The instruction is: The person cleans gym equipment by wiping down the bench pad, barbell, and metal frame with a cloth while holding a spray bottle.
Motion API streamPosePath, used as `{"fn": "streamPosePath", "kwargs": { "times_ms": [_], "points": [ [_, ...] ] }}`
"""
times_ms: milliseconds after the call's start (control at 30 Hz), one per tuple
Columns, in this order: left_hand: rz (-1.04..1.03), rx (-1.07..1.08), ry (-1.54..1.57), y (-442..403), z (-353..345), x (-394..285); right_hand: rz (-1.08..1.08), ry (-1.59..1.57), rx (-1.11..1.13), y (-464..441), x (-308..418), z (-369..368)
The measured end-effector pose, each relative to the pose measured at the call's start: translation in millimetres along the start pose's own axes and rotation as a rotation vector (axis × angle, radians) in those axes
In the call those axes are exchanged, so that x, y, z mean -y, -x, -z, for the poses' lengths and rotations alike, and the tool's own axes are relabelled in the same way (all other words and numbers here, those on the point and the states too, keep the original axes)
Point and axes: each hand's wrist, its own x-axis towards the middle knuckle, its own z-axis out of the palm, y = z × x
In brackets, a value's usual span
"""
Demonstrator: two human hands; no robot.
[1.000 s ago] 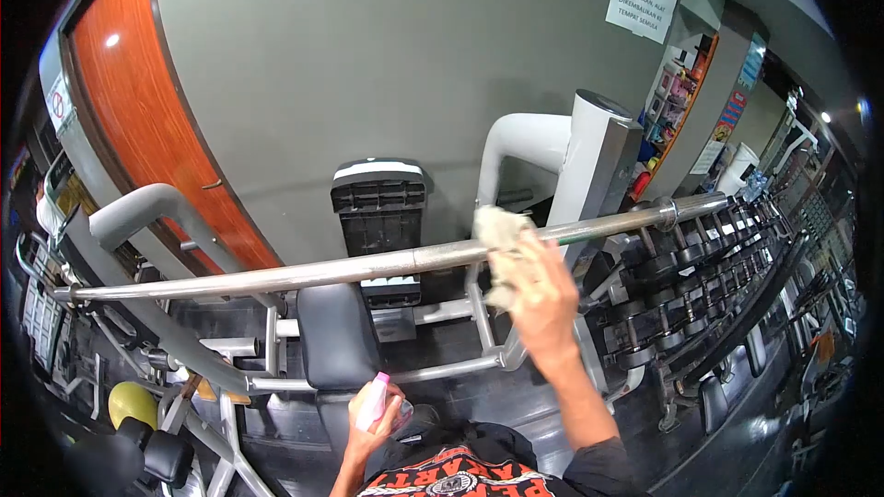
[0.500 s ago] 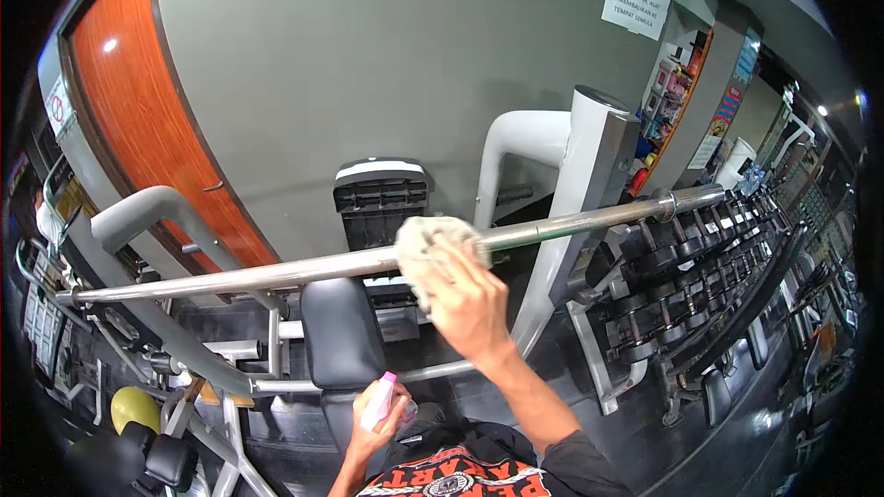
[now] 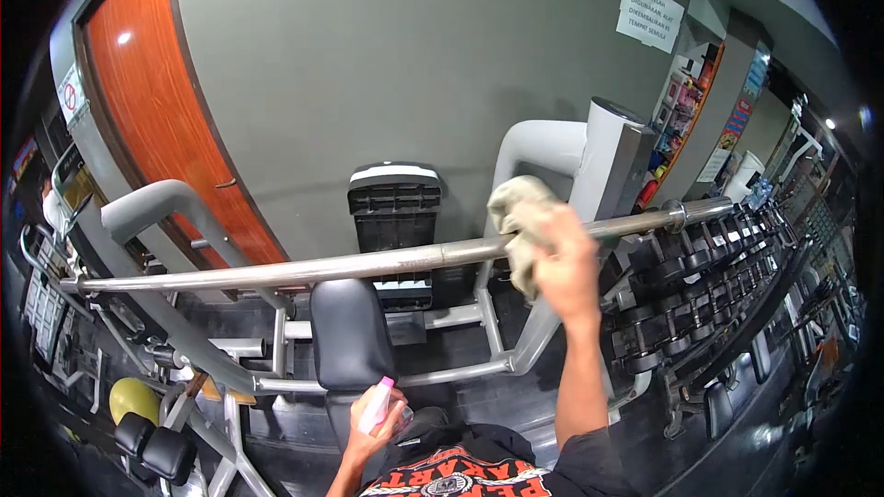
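A long metal barbell bar (image 3: 368, 265) spans the view from left to right, above a black padded bench (image 3: 350, 336). My right hand (image 3: 564, 267) holds a beige cloth (image 3: 523, 212) wrapped over the bar, right of its middle. Part of the bar there is hidden by the cloth and fingers. Low in the view, my left hand (image 3: 376, 421) grips a bottle with a pink top (image 3: 378, 405), close to the bench's near end and in front of my dark shirt.
Grey machine frames (image 3: 543, 143) stand on both sides of the bench. A rack of dumbbells (image 3: 677, 345) is at the right. An orange-brown door (image 3: 152, 83) is at the left, with a yellow ball (image 3: 134, 401) lower down. A paper sign (image 3: 650, 14) hangs on the wall.
My right hand and the cloth moved left along the bar, then back to the right. My left hand still holds the bottle in nearly the same place. The view has shifted slightly.
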Motion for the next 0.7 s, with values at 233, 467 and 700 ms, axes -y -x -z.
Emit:
{"fn": "streamPosePath", "kwargs": {
  "times_ms": [233,467,700],
  "points": [
    [-0.034,0.075,-0.074,-14.0,-6.5,-0.8,0.121,0.330,0.100,9.5,-4.9,-18.8],
    [0.005,-0.004,-0.047,-5.1,4.5,3.0,0.061,0.483,0.109,9.1,-22.6,22.7],
    [0.040,-0.064,-0.113,-4.9,26.5,-5.7,-0.193,0.583,-0.132,19.5,22.1,-37.0]
  ]
}}
